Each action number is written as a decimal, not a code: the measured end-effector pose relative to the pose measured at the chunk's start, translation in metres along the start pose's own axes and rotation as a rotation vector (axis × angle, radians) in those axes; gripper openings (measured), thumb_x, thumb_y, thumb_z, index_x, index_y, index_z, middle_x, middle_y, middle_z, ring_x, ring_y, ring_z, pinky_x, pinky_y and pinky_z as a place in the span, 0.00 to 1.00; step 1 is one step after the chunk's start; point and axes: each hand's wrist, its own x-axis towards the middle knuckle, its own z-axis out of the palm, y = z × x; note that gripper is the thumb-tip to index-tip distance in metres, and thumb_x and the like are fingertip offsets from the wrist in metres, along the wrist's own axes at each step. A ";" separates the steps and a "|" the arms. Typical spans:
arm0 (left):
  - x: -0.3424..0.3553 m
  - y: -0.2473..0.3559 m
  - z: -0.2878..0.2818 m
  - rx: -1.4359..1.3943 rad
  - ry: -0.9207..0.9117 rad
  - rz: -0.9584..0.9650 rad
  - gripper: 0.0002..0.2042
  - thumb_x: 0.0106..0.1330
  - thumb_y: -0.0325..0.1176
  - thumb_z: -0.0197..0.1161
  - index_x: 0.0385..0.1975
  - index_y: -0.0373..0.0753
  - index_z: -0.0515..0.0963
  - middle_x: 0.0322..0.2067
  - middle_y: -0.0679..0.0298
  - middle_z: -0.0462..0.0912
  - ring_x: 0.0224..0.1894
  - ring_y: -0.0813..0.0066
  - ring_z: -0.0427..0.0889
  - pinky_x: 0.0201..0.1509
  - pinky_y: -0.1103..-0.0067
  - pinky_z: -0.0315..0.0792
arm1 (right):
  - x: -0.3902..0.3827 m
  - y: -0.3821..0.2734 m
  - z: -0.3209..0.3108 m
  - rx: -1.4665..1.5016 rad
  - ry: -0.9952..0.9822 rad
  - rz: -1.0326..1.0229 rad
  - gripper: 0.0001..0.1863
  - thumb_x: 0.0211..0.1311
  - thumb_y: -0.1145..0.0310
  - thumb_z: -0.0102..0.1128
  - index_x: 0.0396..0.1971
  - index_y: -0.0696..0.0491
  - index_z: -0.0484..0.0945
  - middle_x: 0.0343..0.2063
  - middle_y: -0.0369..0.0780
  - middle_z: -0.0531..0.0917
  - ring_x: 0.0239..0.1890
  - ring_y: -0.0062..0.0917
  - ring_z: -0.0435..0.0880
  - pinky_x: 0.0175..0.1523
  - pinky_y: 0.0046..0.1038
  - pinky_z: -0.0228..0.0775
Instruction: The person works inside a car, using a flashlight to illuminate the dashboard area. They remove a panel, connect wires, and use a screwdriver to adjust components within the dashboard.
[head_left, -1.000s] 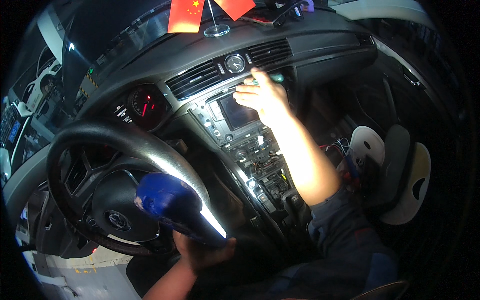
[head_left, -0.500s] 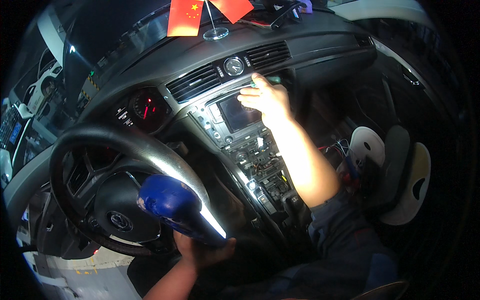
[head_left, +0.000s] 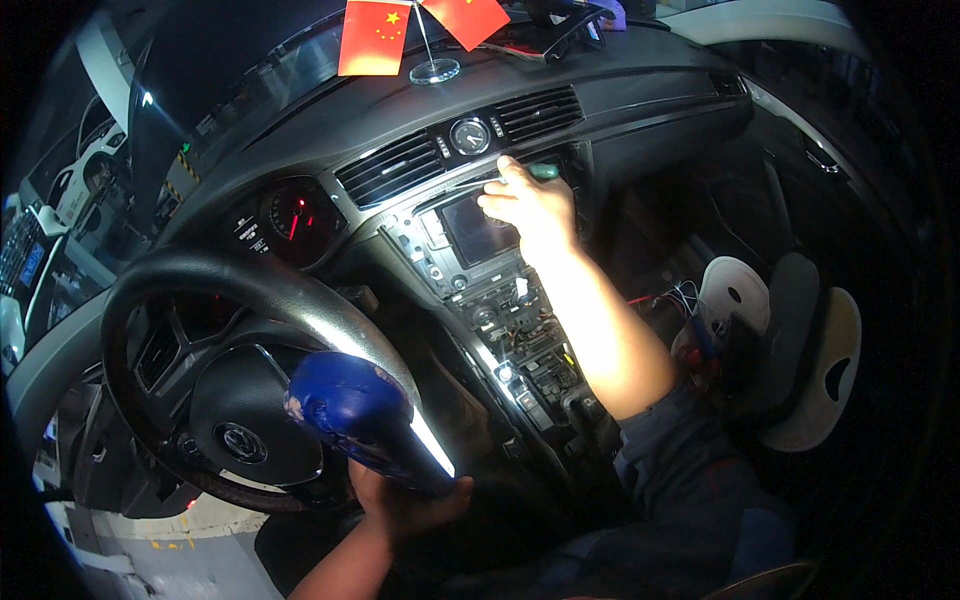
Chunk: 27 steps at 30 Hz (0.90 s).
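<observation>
My left hand grips a blue work light with a lit white strip, held over the steering wheel. My right hand is closed around a green-handled tool at the top edge of the centre screen; a thin shaft shows at its left, the tip hard to make out. The screen's surround has exposed clips and brackets, and below it the console is opened up, showing wiring and bare fittings.
Above are air vents, a round clock and two red flags on a stand. The lit gauge cluster is left. Loose wires and pale pads lie toward the passenger side. Another car stands outside.
My right hand and its tool have moved slightly downward along the screen's top edge. The blue light has shifted a little to the right. The whole view has shifted slightly too.
</observation>
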 end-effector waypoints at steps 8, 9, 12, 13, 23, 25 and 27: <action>0.000 0.002 -0.003 0.089 -0.039 -0.019 0.39 0.52 0.60 0.75 0.59 0.42 0.73 0.49 0.55 0.81 0.49 0.53 0.84 0.50 0.62 0.77 | 0.000 -0.012 0.002 -0.002 0.104 0.070 0.13 0.65 0.64 0.77 0.32 0.59 0.84 0.25 0.42 0.85 0.21 0.25 0.86 0.27 0.26 0.84; 0.002 0.003 -0.002 0.086 -0.019 -0.009 0.36 0.51 0.59 0.77 0.54 0.41 0.75 0.45 0.57 0.82 0.45 0.56 0.85 0.46 0.65 0.78 | 0.001 -0.014 0.001 -0.005 0.089 0.078 0.15 0.63 0.62 0.78 0.34 0.59 0.84 0.26 0.42 0.84 0.21 0.26 0.85 0.27 0.26 0.83; 0.006 0.006 -0.002 0.106 0.011 0.011 0.33 0.49 0.57 0.79 0.48 0.41 0.78 0.41 0.59 0.82 0.41 0.58 0.86 0.43 0.67 0.79 | 0.003 -0.018 -0.001 -0.022 0.059 0.089 0.19 0.62 0.59 0.79 0.38 0.59 0.83 0.27 0.43 0.84 0.22 0.28 0.85 0.28 0.28 0.82; 0.006 0.006 -0.002 0.118 0.016 0.018 0.33 0.49 0.57 0.79 0.48 0.41 0.78 0.41 0.59 0.82 0.41 0.58 0.86 0.43 0.66 0.79 | 0.003 -0.019 -0.002 -0.027 0.072 0.091 0.19 0.63 0.59 0.78 0.37 0.60 0.83 0.27 0.44 0.84 0.22 0.29 0.86 0.27 0.28 0.84; 0.002 0.002 -0.002 0.229 -0.012 0.106 0.35 0.49 0.56 0.79 0.51 0.38 0.78 0.45 0.56 0.82 0.46 0.55 0.84 0.48 0.65 0.77 | 0.013 -0.026 -0.009 -0.046 0.056 0.122 0.30 0.69 0.49 0.70 0.48 0.65 0.77 0.31 0.52 0.86 0.26 0.39 0.90 0.30 0.37 0.89; 0.003 0.003 -0.002 0.213 0.006 0.109 0.35 0.50 0.56 0.79 0.51 0.37 0.78 0.46 0.56 0.81 0.46 0.54 0.84 0.49 0.64 0.77 | 0.014 -0.026 -0.009 -0.049 0.043 0.126 0.30 0.70 0.49 0.69 0.48 0.65 0.76 0.31 0.52 0.86 0.26 0.39 0.91 0.30 0.36 0.89; 0.004 0.004 -0.003 0.212 0.000 0.109 0.35 0.51 0.56 0.78 0.51 0.37 0.78 0.46 0.56 0.81 0.46 0.54 0.84 0.49 0.64 0.77 | 0.014 -0.027 -0.009 -0.052 0.037 0.132 0.30 0.70 0.49 0.69 0.48 0.65 0.76 0.31 0.52 0.86 0.26 0.39 0.91 0.30 0.36 0.89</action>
